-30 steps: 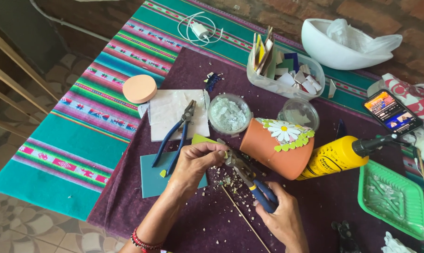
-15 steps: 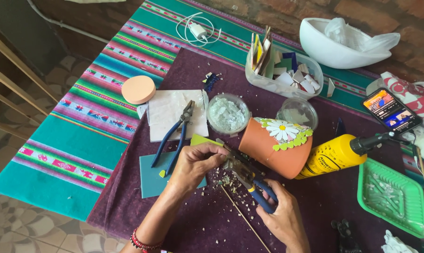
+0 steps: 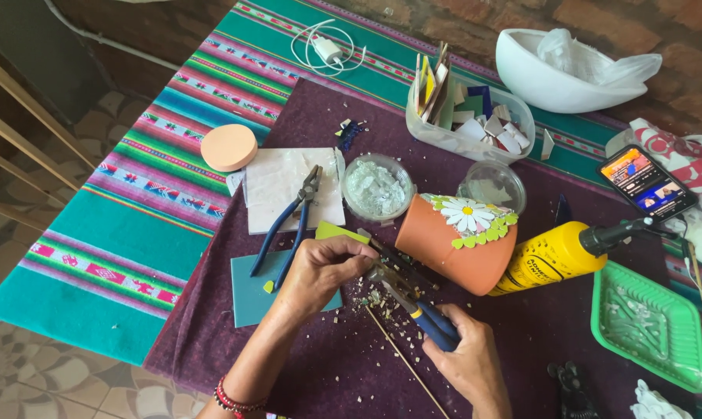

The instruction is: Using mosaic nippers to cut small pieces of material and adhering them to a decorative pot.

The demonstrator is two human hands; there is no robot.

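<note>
My right hand [image 3: 463,357] grips the blue handles of tile nippers [image 3: 413,302], whose jaws point up-left toward my left hand. My left hand [image 3: 320,268] pinches a small piece at the jaws; the piece itself is too small to make out. Small chips lie scattered on the purple cloth [image 3: 343,341] under both hands. A terracotta pot [image 3: 452,244] with a white daisy and green leaf mosaic lies on its side just beyond the nippers. A thin wooden stick [image 3: 401,357] lies under my hands.
Blue-handled pliers [image 3: 289,225] rest on a white tile and a teal tile [image 3: 250,295]. Nearby are two round tubs of glass bits [image 3: 376,186], a box of tile pieces [image 3: 467,120], a yellow glue bottle [image 3: 553,256], a green tray [image 3: 650,322], a phone [image 3: 646,182], an orange sponge [image 3: 228,147] and a white bowl [image 3: 568,70].
My left hand has closed in on the nipper jaws, and the nippers have shifted slightly. The pot and other items have stayed put.
</note>
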